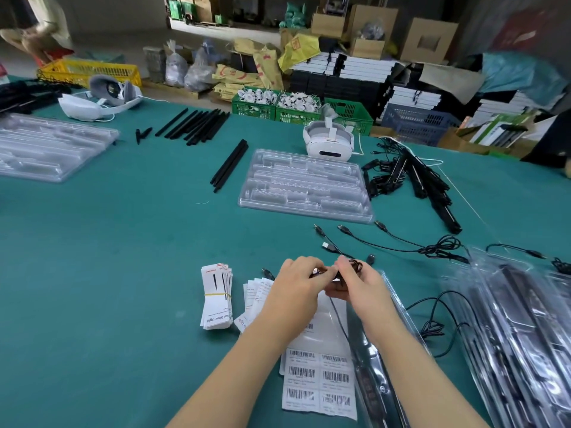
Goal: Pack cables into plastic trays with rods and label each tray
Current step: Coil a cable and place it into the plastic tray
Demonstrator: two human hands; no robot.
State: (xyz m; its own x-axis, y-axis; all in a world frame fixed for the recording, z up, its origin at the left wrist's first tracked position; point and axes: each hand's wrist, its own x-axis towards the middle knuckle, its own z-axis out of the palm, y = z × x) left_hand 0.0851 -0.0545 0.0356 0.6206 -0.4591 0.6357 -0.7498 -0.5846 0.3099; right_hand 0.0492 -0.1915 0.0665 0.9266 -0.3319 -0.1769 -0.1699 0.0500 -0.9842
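Both hands coiling a black cable above a packed tray on a green table.

Nearest, barcode label sheet. Above it, left hand and right hand, fingers curled and pinched on the coiled cable; tail trailing down across the filled tray, likely to snag or let the coil spring loose. Coil mostly hidden by fingers. Farther off, empty clear tray, black rods.

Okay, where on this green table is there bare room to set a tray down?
Bare cloth lies left of the banded cards, below the black rods. Right of both hands, loose cables and filled trays crowd it.
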